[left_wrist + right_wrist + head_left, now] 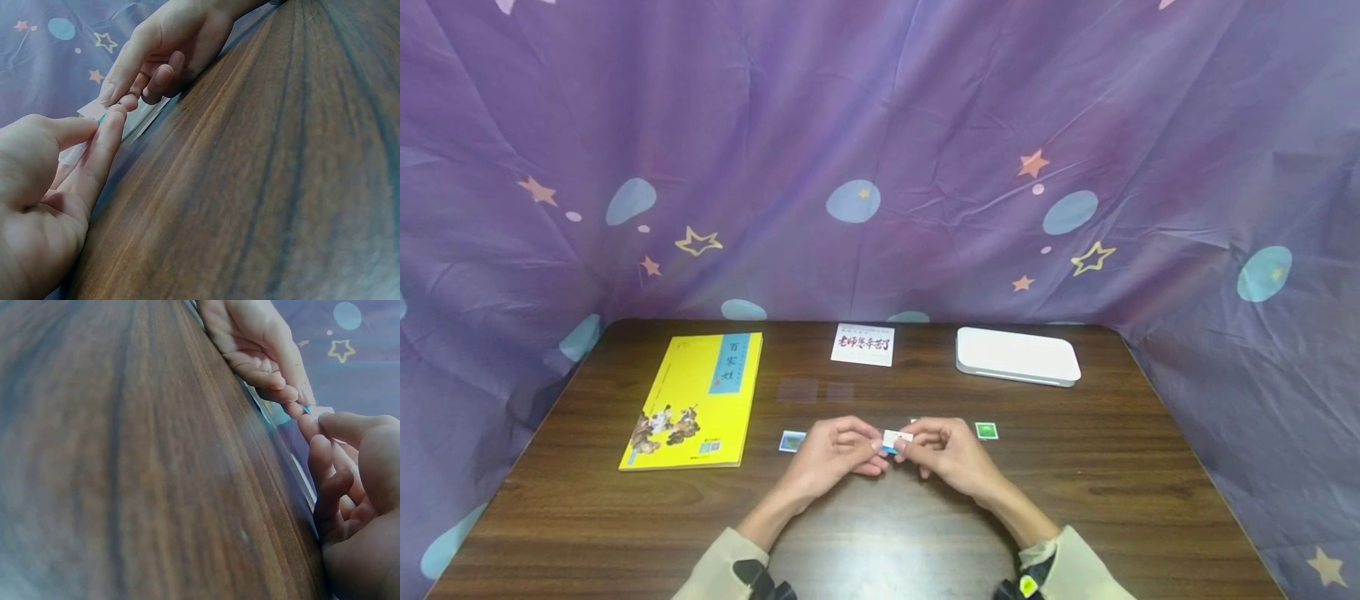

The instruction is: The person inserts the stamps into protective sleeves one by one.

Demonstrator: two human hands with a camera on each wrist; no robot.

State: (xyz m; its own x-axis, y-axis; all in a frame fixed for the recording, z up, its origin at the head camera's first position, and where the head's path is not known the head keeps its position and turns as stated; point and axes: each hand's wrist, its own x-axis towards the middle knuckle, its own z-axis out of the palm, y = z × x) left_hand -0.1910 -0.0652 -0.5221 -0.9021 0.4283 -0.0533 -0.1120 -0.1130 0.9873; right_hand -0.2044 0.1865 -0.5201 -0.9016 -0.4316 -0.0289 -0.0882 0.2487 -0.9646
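Observation:
Between my two hands, low over the table, is a small postage stamp (896,437), mostly white with a blue lower edge. My left hand (833,454) pinches its left end between thumb and fingertips. On the opposite end, my right hand (953,457) pinches it with thumb and forefinger. In both wrist views the fingertips of the two hands nearly meet around it, hiding most of its surface. A blue-green stamp (792,441) lies just left of the left hand. Beyond the right hand lies a green stamp (987,431) with a white border.
A yellow book (700,408) lies at the left. Two clear plastic sleeves (797,390) are behind the left hand. Farther back are a white card with red writing (862,344) and a white flat case (1017,356). A purple curtain (790,125) hangs behind the wooden table (1112,467).

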